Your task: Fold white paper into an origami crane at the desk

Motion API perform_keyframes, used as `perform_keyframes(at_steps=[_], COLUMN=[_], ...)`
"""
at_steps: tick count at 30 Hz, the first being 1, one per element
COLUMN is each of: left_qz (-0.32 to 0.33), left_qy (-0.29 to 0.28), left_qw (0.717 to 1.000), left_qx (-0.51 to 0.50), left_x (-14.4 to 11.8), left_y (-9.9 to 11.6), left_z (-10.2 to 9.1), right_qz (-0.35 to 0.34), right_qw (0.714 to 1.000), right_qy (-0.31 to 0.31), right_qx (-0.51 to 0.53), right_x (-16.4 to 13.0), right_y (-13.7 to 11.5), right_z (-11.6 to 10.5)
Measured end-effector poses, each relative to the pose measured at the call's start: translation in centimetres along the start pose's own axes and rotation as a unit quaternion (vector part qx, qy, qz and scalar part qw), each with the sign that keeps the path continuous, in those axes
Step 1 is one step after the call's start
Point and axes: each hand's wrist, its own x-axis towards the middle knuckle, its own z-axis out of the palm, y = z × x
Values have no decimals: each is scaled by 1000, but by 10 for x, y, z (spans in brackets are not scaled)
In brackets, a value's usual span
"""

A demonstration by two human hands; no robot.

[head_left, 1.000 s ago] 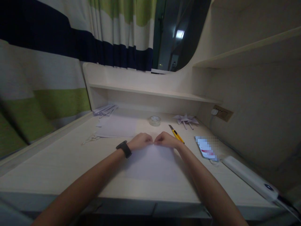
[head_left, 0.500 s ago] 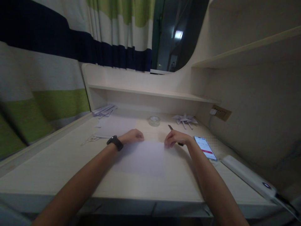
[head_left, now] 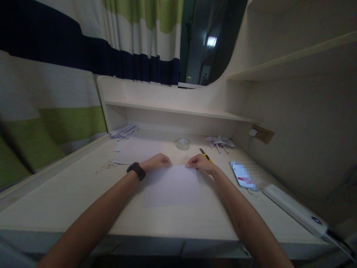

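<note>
A blank white sheet of paper (head_left: 172, 188) lies on the desk in front of me. My left hand (head_left: 158, 162), with a dark watch (head_left: 136, 171) on its wrist, pinches the far edge of the sheet left of its middle. Closed on the same far edge, a little to the right, is my right hand (head_left: 198, 163). A yellow and black utility knife (head_left: 206, 155) lies just beyond the right hand, partly hidden by it.
Behind stand a roll of clear tape (head_left: 183, 144) and folded paper pinwheels (head_left: 219, 142). More white paper (head_left: 139, 147), folded strips (head_left: 124, 131) and small sticks (head_left: 107, 166) lie left. A phone (head_left: 243, 175) and a white power strip (head_left: 295, 208) lie right.
My right hand has moved left from beside the sheet's right corner onto its far edge. The sheet has shifted slightly right and straightened. More of the utility knife's yellow handle shows.
</note>
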Motion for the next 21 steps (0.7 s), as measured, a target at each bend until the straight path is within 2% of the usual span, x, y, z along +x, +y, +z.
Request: perform_keyframes(at_steps=[7,12,17,19,21], left_qz=[-1,-13,-31,-34,-47], left_qy=[-17,-25,-55,-61,-44], left_qw=[999,997,997,996,996], left_qx=[-44,-66,-55,-55,-68], left_x=[-2,-1,-5,-7,-6], left_y=[-4,-14,-24,-25,-24], left_z=[-4,-8,-20,-24,-23], right_qz=[20,43,61,64,70], right_qw=[996,995,987,988,989], right_qy=[87,88,131,127,113], right_qx=[-17,19,69,68,57], right_x=[-4,-13,-24,-27,-28], right_y=[-1,6,18,21,22], right_z=[-15,-34,-53,-57,-57])
